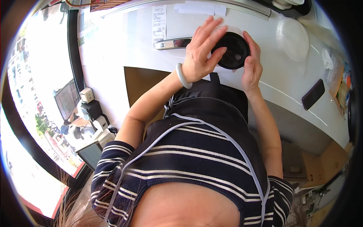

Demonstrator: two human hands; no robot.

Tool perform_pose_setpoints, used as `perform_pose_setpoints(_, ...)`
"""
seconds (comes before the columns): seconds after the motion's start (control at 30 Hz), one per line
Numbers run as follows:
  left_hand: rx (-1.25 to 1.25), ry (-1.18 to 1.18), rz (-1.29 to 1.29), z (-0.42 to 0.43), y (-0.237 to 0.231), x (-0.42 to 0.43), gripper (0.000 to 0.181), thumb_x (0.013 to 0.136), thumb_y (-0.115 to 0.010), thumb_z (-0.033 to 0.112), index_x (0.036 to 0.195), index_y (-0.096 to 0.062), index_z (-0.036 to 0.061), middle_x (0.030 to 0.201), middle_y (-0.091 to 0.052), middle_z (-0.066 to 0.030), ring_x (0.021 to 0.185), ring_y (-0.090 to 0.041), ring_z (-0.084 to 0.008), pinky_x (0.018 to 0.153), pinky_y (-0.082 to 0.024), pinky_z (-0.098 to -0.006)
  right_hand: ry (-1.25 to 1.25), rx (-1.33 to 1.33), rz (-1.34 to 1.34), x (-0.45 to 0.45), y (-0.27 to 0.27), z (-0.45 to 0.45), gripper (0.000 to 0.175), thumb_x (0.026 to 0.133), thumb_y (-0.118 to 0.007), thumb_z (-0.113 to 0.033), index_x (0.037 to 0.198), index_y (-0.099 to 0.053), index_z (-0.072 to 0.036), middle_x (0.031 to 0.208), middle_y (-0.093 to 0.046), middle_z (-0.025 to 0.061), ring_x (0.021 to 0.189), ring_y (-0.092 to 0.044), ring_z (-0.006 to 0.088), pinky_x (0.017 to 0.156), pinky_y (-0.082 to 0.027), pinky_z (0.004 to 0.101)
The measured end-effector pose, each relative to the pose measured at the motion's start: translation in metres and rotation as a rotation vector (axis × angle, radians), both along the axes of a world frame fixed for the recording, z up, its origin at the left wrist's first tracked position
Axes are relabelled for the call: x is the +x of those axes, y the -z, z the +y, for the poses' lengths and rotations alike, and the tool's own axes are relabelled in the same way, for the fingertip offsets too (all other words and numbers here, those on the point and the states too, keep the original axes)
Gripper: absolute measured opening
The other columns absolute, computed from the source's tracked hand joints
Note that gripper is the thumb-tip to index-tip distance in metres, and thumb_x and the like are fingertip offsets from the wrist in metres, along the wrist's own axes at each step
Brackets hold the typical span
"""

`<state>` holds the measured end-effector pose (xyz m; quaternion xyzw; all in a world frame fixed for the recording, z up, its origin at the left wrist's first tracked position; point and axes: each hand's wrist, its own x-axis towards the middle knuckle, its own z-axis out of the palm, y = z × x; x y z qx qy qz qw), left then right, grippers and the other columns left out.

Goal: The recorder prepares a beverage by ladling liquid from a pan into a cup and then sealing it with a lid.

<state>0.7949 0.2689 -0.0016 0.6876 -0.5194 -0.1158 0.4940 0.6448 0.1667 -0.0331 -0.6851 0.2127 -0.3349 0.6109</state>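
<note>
Between my hands, at the table's edge, is a round black container (233,52) with a glossy dark top; I cannot tell whether that is a lid or its inside. My left hand (202,49), with a pale bangle at the wrist, is at its left side. The thumb reaches over the rim, while the spread fingers are slightly blurred. Curved around the right side, my right hand (252,61) has its fingers and thumb against the rim. Pale, see-through material (236,29) shows just behind the container. Left of it lies a long silver-and-black object (173,43), partly hidden by my left hand.
A printed receipt (158,24) and white paper strips (198,9) lie on the white table (136,37). To the right are a translucent white bag (293,38), a dark phone (313,94) and a tray of small items (339,82). A window (34,85) fills the left side.
</note>
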Motion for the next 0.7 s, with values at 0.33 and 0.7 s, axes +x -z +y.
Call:
perform_pose_setpoints(0.33,-0.122,0.107,-0.333,-0.010,0.032,-0.006,0.101,0.070,-0.068,0.063,0.137,-0.035,-0.0048,0.130,-0.050,-0.0222,0.123,-0.048,-0.0419,0.098,-0.037,-0.0573,0.335,0.112,-0.051,0.021,0.017,0.029,0.050,0.102,-0.025,-0.030,0.126,-0.050,0.006,0.124,-0.056,0.0144,0.111,-0.055,0.0226,0.095,-0.044,0.0319)
perform_pose_setpoints(0.7,-0.044,0.144,-0.338,-0.008,0.026,-0.006,0.094,0.071,-0.076,0.047,0.136,-0.036,-0.0073,0.125,-0.051,-0.0244,0.113,-0.053,-0.0401,0.094,-0.046,-0.0471,0.021,0.352,0.064,0.017,-0.018,-0.025,0.031,0.098,-0.044,-0.019,0.112,-0.063,0.001,0.110,-0.058,0.0088,0.101,-0.057,0.0165,0.088,-0.046,0.0281)
